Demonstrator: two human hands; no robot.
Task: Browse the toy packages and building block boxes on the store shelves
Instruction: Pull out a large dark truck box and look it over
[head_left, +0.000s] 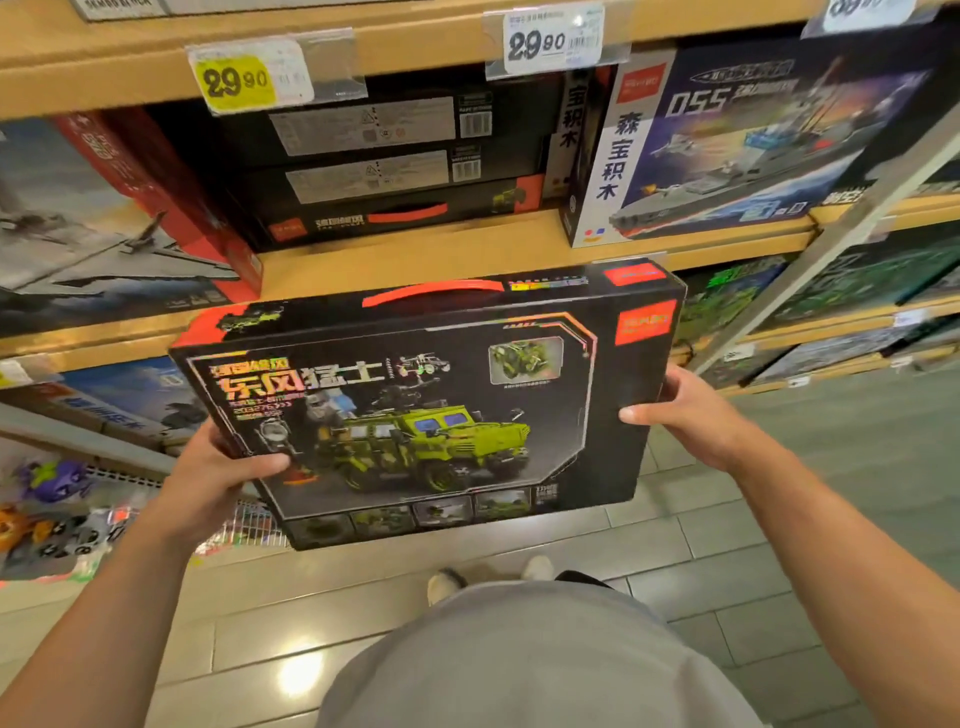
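Observation:
I hold a large black building block box (467, 374) with a green military truck picture and a red handle, face up in front of the shelves. My left hand (218, 470) grips its lower left edge, thumb on the front. My right hand (685, 415) grips its right edge, thumb across the front. On the wooden shelf (467, 249) behind it lies a stack of similar black boxes (384, 161). A warship block box (727, 140) stands to the right of the stack.
A jet-plane box (104, 223) leans on the shelf at left. Price tags (244, 78) reading 29.90 hang from the upper shelf edge. Lower shelves hold more boxes (831, 291) and loose colourful toys (52, 509). A grey shelf post (831, 244) runs diagonally at right. Tiled floor lies below.

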